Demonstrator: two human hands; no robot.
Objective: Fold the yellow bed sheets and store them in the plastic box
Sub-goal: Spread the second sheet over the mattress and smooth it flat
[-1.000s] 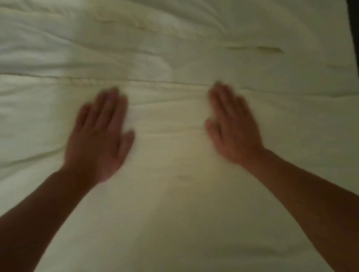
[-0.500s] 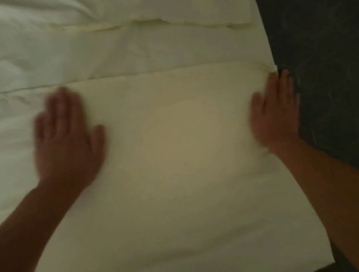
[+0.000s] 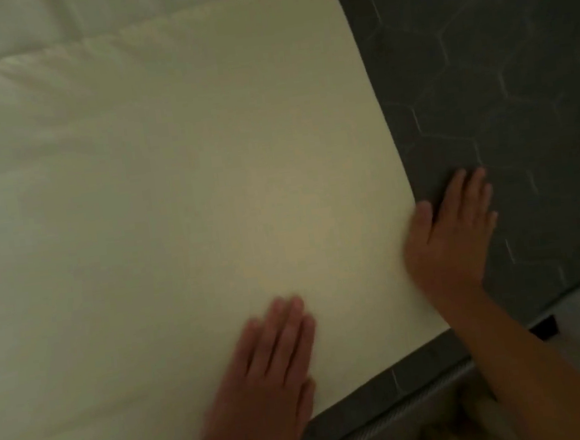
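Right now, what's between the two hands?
Head view: only a bare stretch of the yellow sheet near its corner separates left hand from right hand; nothing else.

The left hand [image 3: 268, 359] lies flat with the palm down, its fingers [image 3: 286, 325] straight, close together and pointing away from the body, and it looks a little blurred. The right hand [image 3: 446, 238] is also flat and open, the thumb spread to the left side. Both forearms are bare and enter from the lower edge.
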